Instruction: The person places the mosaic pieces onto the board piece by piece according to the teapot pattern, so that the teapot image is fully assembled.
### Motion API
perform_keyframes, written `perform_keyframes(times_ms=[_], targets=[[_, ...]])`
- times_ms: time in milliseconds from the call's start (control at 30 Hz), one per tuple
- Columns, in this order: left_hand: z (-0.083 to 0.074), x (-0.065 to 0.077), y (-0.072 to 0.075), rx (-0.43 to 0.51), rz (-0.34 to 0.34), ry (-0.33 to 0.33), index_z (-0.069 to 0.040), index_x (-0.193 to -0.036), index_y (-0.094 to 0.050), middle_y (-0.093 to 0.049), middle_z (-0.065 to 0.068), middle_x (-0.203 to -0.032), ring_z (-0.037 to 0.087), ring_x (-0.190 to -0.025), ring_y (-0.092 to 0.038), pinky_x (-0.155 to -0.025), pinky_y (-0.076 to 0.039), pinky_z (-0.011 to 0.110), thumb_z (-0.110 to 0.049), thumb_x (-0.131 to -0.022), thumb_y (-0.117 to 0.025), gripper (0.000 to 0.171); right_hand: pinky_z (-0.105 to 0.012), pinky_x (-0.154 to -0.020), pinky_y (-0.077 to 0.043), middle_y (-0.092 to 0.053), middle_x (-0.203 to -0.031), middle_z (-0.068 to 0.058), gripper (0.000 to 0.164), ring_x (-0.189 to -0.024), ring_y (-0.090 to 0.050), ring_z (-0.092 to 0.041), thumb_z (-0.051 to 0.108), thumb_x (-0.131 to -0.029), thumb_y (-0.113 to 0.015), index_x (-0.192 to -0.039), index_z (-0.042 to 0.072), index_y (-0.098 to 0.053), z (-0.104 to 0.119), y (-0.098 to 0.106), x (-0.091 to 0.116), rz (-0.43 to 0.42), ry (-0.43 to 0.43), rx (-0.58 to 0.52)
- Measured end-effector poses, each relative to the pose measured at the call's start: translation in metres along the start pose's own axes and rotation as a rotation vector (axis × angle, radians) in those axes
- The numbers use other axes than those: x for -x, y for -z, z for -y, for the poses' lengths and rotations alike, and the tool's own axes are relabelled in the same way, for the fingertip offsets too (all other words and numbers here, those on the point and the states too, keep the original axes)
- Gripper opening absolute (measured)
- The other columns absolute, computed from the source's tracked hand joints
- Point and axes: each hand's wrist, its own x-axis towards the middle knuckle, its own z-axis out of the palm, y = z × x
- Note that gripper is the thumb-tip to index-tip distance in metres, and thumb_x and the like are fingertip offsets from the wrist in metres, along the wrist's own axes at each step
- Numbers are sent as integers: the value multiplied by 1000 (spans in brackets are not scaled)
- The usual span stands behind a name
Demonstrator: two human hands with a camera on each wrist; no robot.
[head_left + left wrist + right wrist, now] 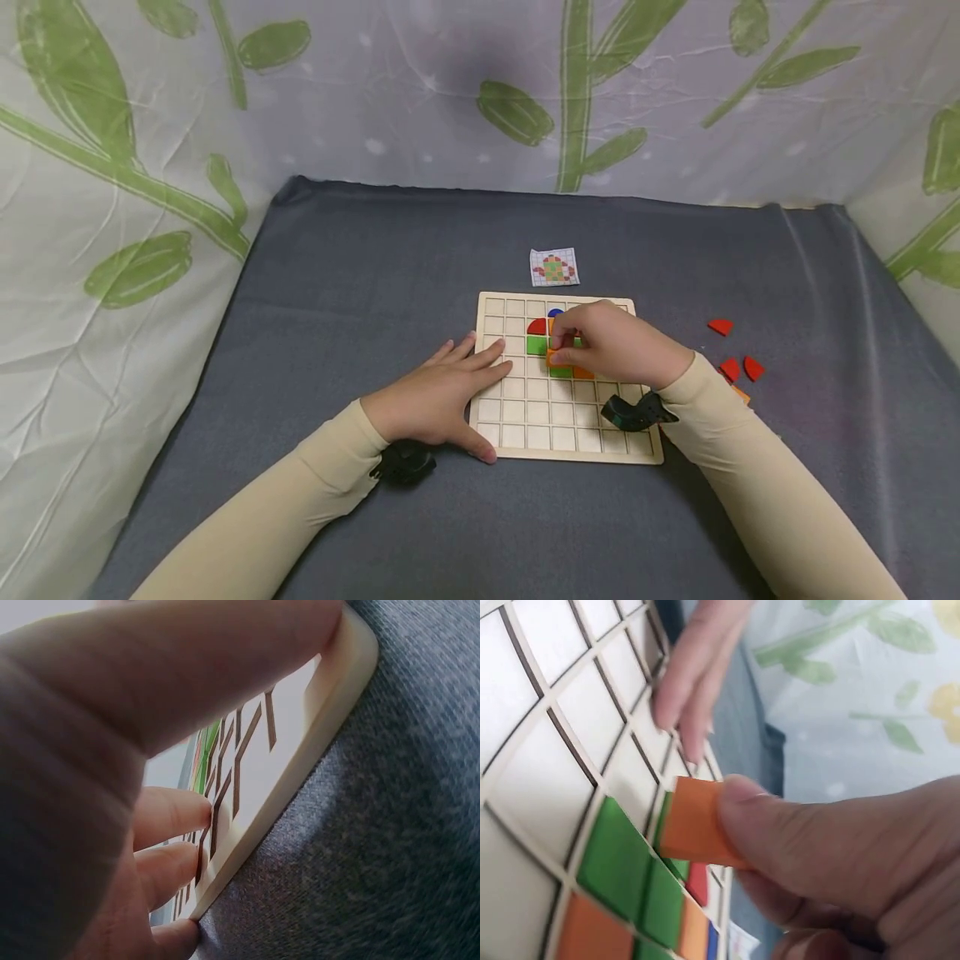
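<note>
At your far left hangs a creased pale curtain, printed with green leaves. Next comes your left sleeve, smooth and cream in colour, with a black wrist device under the cuff. Your left hand lies flat with fingers spread wide; the thumb presses the rim near the close left corner of the wooden board, and the fingertips touch its grid. The board is pale, rectangular, with rounded corners and thin raised ridges between square cells.

On the board you have a red quarter-round piece, a green square just below it, and a blue rounded piece. Beyond the far edge, on the woven grey cloth, lies a small paper card with a coloured pattern on a grid.

Your right hand has its fingers narrow: thumb and fingers pinch an orange square tile — flat, with sharp corners — tilted over the grid, close to the green pieces.

At the right, near your right sleeve, three red wedges and an orange piece — partly hidden by the sleeve — lie on the cloth.
</note>
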Motion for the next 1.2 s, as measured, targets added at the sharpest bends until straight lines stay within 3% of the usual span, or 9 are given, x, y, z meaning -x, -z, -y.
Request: perform_keyframes(times_ms=[333,567,833,1200], targets=[[-2,3,-2,27,-25,-3,-15,-165,-36,-14,6,-176,41,-161,0,-130,-4,58,-61,-73,-91,117,-30,-71,-51,-68,-84,5,12,-74,-58,-10,17,-91,-84,-89,14,-73,0,-19,-17,24,22,-17],[-2,2,-2,23,-31,-10,-15,-165,-36,-14,5,-176,40,-162,0,-130,-4,58,-62,-72,-91,118,-32,-76,-52,-68,-85,4,11,-78,-60,-12,12,-91,-84,-88,12,-74,-3,-24,-14,4,27,-23],[-1,-3,-2,5,-22,-14,-16,-166,-35,-14,5,-176,41,-162,0,-129,-5,58,-63,-72,-91,119,-34,-80,-56,-72,-90,2,5,-84,-65,-15,11,-90,-84,-91,10,-79,-5,-27,-9,-46,40,42],[-1,-2,-2,-1,-23,-13,-15,-166,-35,-14,5,-176,41,-161,0,-129,-6,59,-64,-73,-90,118,-29,-73,-54,-70,-84,8,7,-78,-61,-8,14,-87,-87,-86,13,-81,-8,-26,-6,-57,111,57]])
